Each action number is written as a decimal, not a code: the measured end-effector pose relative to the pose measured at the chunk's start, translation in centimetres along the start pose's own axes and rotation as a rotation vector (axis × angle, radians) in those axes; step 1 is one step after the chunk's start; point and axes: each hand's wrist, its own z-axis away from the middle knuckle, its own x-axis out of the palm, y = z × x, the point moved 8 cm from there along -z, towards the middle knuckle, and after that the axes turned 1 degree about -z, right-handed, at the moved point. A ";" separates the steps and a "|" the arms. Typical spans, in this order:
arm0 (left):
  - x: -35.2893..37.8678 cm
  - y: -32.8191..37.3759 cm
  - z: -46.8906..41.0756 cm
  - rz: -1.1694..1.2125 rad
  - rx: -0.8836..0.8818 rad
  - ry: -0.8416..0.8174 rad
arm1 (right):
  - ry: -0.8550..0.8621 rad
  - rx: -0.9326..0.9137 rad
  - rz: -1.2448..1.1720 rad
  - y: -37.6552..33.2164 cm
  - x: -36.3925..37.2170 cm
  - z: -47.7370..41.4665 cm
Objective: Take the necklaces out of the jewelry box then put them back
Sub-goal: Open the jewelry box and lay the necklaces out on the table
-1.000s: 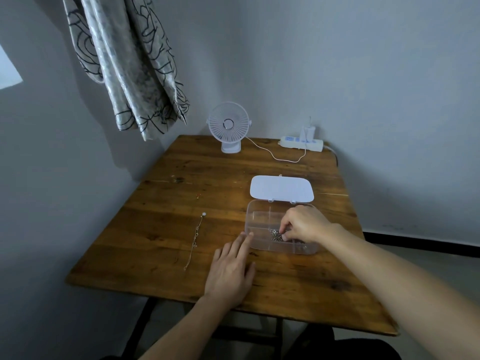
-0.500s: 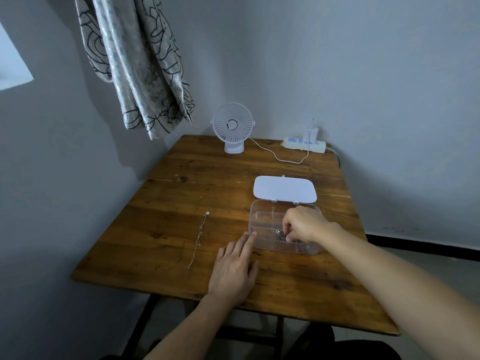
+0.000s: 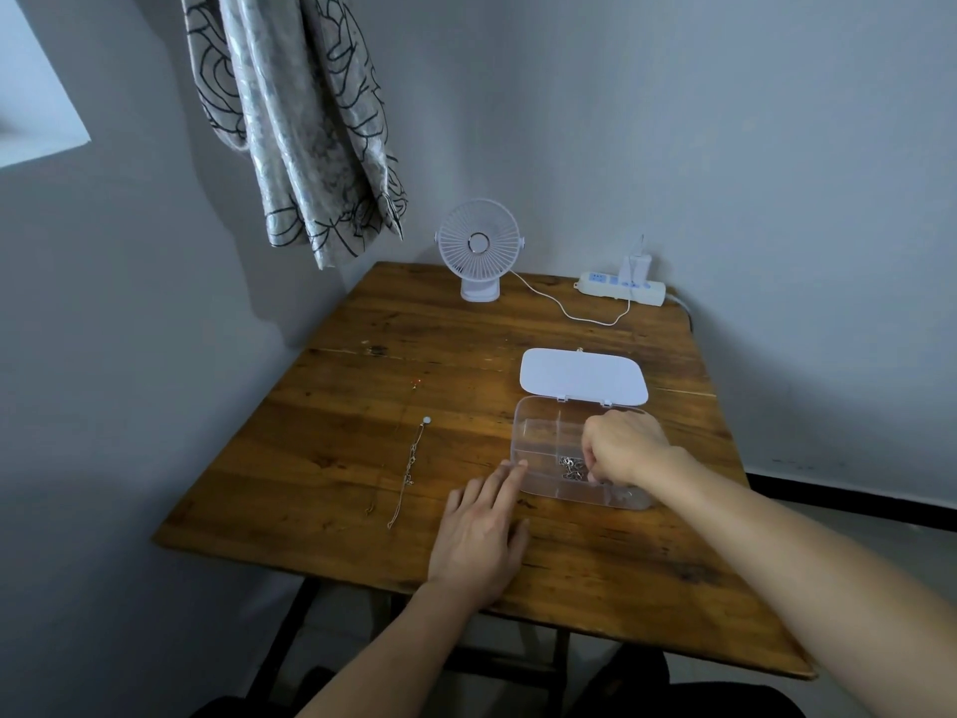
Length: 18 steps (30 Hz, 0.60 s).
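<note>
Silver, light and limp, the coiled necklace [image 3: 571, 467] lies in the near compartment of the clear jewelry box [image 3: 538, 448], pinched by the curled right hand [image 3: 621, 448] while the flat, straight-fingered left hand [image 3: 479, 536] touches the box corner; its fine links probably tangle and slip, so grasp mid-heap.

I am looking into the corner of a plain room in a home (bedroom or living room, I cannot tell which). A patterned curtain [image 3: 290, 121] hangs beside a bright window opening [image 3: 31, 95] in the left wall. A worn wooden table [image 3: 336, 432] stands against bare painted walls. On it are ordinary household things: a small white desk fan [image 3: 479, 246], a white power strip [image 3: 621, 288] with a charger [image 3: 636, 264] plugged in, and a clear plastic jewelry box [image 3: 538, 432].
</note>
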 end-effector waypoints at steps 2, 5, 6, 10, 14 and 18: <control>0.0 0.0 0.0 -0.001 -0.002 0.004 | -0.009 -0.011 -0.057 0.0 0.1 0.2; 0.0 -0.1 0.0 -0.001 -0.003 0.009 | 0.032 -0.031 -0.133 -0.1 0.3 0.6; 0.0 -0.1 0.0 -0.001 -0.004 0.010 | 0.048 -0.036 -0.164 0.0 0.5 0.7; 0.0 0.0 0.1 -0.001 -0.004 0.011 | 0.062 -0.087 -0.271 0.3 0.5 1.2; 0.0 -0.1 0.0 -0.004 -0.004 0.014 | 0.018 -0.153 -0.242 0.2 0.2 1.6; 0.1 0.0 -0.1 -0.008 0.001 0.012 | 0.004 -0.175 -0.204 -0.5 -0.2 1.5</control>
